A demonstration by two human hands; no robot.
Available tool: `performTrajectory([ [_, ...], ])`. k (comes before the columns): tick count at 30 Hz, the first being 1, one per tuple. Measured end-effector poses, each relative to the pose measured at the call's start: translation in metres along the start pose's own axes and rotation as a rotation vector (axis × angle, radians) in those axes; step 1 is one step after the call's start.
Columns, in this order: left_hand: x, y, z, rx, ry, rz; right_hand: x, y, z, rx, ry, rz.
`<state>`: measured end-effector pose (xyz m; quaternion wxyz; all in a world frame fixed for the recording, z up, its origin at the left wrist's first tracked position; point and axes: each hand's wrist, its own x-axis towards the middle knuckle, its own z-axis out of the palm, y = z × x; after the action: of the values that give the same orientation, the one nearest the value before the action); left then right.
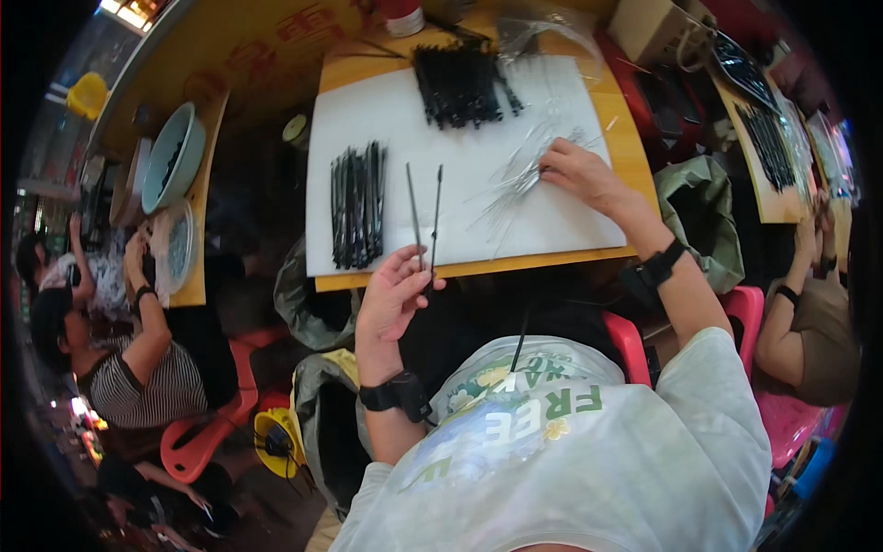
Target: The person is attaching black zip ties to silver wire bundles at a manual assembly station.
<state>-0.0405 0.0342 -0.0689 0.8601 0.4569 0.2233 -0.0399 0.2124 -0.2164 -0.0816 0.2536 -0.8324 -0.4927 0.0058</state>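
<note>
Two thin dark rods stand up from my left hand, whose thumb and fingers are closed around their lower ends at the table's near edge. One rod carries small dark knobs; the other looks plain. Across the white board, my right hand has its fingers pinched together on a loose spread of thin silvery strands. How many strands it grips is hidden. A row of dark, glossy strips lies beyond my left hand. Farther back, a dense pile of black thin pieces rests on the board.
The white board covers most of a wooden table. A clear plastic bag and a red container are at the back. Open sacks stand by the table's sides, including a grey-green one. Other people work at neighbouring tables left and right.
</note>
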Motion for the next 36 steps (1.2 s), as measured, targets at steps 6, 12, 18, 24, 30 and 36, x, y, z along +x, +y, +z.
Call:
performTrajectory([
  [6,-0.002,0.002,0.003,-0.009,0.031,0.02,0.004,-0.006,0.006,0.016,0.121,-0.101],
  [12,-0.002,0.008,0.003,-0.047,0.026,0.051,0.002,-0.031,-0.005,-0.012,0.218,-0.329],
  [18,0.001,0.003,0.008,-0.035,0.037,0.039,-0.006,-0.05,-0.013,0.335,0.458,-0.055],
  [24,-0.004,0.004,0.018,-0.086,0.062,0.02,-0.014,-0.03,-0.003,0.613,0.592,0.234],
  [30,-0.006,0.0,0.015,-0.069,0.097,-0.007,-0.025,-0.032,-0.003,0.307,0.391,0.154],
  [36,-0.002,0.001,0.019,-0.056,0.106,0.001,-0.023,-0.048,0.004,0.112,0.074,-0.243],
])
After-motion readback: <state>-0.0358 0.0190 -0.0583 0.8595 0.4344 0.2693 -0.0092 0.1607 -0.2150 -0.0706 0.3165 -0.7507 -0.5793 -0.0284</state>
